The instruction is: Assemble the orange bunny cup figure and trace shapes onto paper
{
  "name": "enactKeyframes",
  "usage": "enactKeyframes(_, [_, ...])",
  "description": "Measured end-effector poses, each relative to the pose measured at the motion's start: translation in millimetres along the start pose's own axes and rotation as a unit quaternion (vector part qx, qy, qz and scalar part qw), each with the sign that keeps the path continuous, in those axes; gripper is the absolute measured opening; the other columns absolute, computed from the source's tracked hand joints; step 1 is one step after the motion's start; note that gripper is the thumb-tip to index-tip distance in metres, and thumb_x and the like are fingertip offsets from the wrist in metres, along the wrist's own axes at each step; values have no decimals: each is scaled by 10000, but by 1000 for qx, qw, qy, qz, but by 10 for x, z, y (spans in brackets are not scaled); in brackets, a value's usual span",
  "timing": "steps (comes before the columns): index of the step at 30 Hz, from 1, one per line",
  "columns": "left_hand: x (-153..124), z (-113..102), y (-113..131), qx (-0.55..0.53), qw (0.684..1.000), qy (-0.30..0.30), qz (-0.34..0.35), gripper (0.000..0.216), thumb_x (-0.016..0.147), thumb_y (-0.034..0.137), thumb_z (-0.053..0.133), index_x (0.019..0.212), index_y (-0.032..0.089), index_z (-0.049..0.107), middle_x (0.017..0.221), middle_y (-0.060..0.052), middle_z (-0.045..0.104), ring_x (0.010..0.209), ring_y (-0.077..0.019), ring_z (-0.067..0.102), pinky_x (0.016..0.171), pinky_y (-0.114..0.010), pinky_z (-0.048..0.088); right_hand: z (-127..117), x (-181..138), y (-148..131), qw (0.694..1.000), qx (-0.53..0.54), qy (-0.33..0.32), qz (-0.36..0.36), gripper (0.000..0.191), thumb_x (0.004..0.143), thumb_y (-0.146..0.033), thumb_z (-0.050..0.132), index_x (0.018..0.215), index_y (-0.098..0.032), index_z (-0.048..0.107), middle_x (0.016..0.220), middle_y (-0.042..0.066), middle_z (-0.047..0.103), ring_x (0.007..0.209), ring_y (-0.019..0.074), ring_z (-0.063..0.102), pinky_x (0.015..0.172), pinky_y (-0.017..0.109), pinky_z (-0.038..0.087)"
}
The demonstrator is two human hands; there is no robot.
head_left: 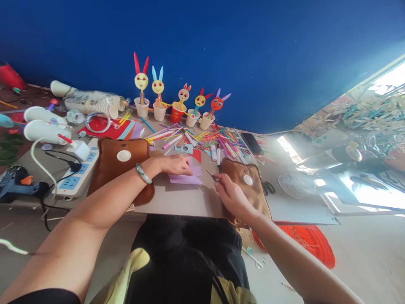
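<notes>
Over a sheet of purple paper (187,180) on the table, my left hand (177,164) presses down with curled fingers; a jade-like bangle (144,173) circles that wrist. My right hand (228,191) pinches a thin, dark, pointed tool (209,173), its tip towards the paper; its exact kind is too small to tell. A red paper piece (196,156) and a light blue paper with cut holes (183,148) lie just beyond my left hand. Beneath my right hand and wrist is a tan pouch-like bag (249,194) with a white disc.
Paper-cup figures with rabbit ears (158,87) stand along the blue wall. Markers and coloured sticks (218,139) lie scattered before them. A brown bag (107,169), a power strip (77,175) and a glue gun (19,185) are at left; black-handled scissors (269,187) and a phone (252,143) at right.
</notes>
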State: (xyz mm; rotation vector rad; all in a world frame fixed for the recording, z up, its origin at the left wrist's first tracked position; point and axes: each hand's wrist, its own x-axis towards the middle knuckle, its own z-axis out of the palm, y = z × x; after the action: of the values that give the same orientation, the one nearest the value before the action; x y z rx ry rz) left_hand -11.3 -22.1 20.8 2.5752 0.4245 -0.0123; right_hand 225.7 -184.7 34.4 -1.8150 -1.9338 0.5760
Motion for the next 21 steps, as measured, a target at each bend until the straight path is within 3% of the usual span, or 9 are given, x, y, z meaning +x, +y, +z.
enactKeyframes(3, [-35, -40, 13, 13, 999, -32, 8, 398, 891, 537, 593, 1053, 221, 772, 1223, -91, 555, 1125, -250, 533, 985, -329, 399, 17, 19, 8, 994, -107, 1, -29, 345, 968, -306, 412, 1269, -176, 520, 1050, 119, 711, 913, 251, 677, 773, 353, 485])
enactKeyframes(7, [-53, -59, 25, 14, 998, -57, -13, 546, 777, 562, 720, 1207, 226, 727, 1344, -108, 507, 1241, -296, 482, 1060, -364, 383, 37, 83, 14, 974, -226, -12, -29, 388, 966, -247, 390, 1325, -164, 513, 1174, 147, 698, 952, 268, 697, 727, 340, 487])
enactKeyframes(14, [-9, -14, 14, 6, 998, -56, -19, 636, 726, 569, 736, 1263, 230, 699, 1335, -103, 489, 1239, -294, 467, 1068, -367, 382, 46, 394, 12, 927, -373, -26, 5, 366, 998, -255, 406, 1333, -185, 534, 1103, 145, 707, 795, 245, 708, 632, 314, 460])
enactKeyframes(18, [-8, -28, 37, 24, 998, -61, -21, 632, 745, 557, 726, 1288, 237, 688, 1333, -111, 490, 1241, -303, 475, 1068, -374, 380, 51, 581, -25, 912, -406, -55, 30, 327, 1011, -273, 422, 1303, -186, 538, 1062, 145, 685, 815, 263, 706, 643, 323, 464])
enactKeyframes(21, [-13, -40, 38, 21, 998, -55, -28, 621, 746, 544, 744, 1284, 238, 692, 1347, -113, 510, 1234, -299, 497, 1056, -370, 397, 42, 697, -108, 905, -423, -39, 6, 300, 1008, -350, 472, 1223, -179, 591, 1172, 195, 623, 947, 302, 678, 681, 347, 481])
